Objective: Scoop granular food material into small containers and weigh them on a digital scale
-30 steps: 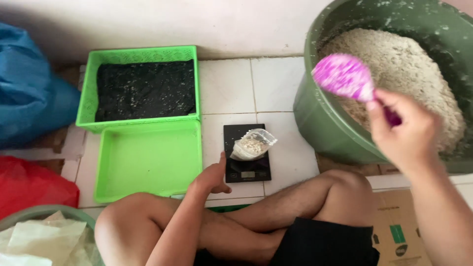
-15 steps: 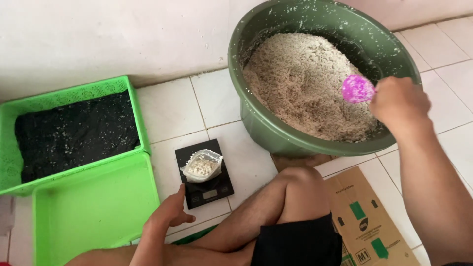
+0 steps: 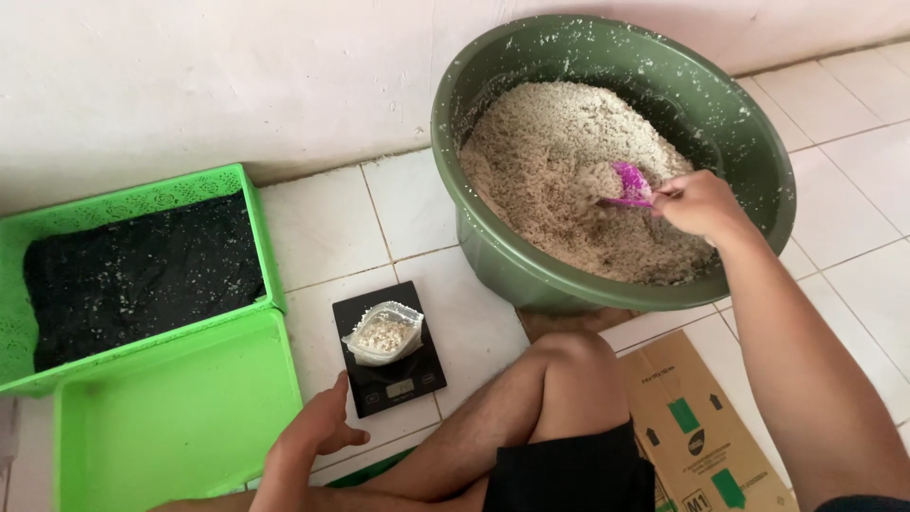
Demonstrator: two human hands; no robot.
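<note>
My right hand (image 3: 700, 202) grips the handle of a pink scoop (image 3: 629, 183), whose bowl is dug into the pale grainy mix inside a large green basin (image 3: 493, 251). My left hand (image 3: 320, 429) rests on the tiled floor with fingers loosely spread, just left of a small black scale (image 3: 398, 379). On the scale sits a clear plastic bag (image 3: 383, 333) partly filled with the same pale mix.
A green crate lined with black material (image 3: 142, 270) stands at the left wall. A shallow green tray (image 3: 175, 417) lies in front of it. A flattened cardboard box (image 3: 697, 422) lies under my right leg. My bent knee (image 3: 569, 365) is between scale and basin.
The scoop has gone down from above the basin rim into the mix. The view has shifted toward the basin. My left hand has stayed beside the scale.
</note>
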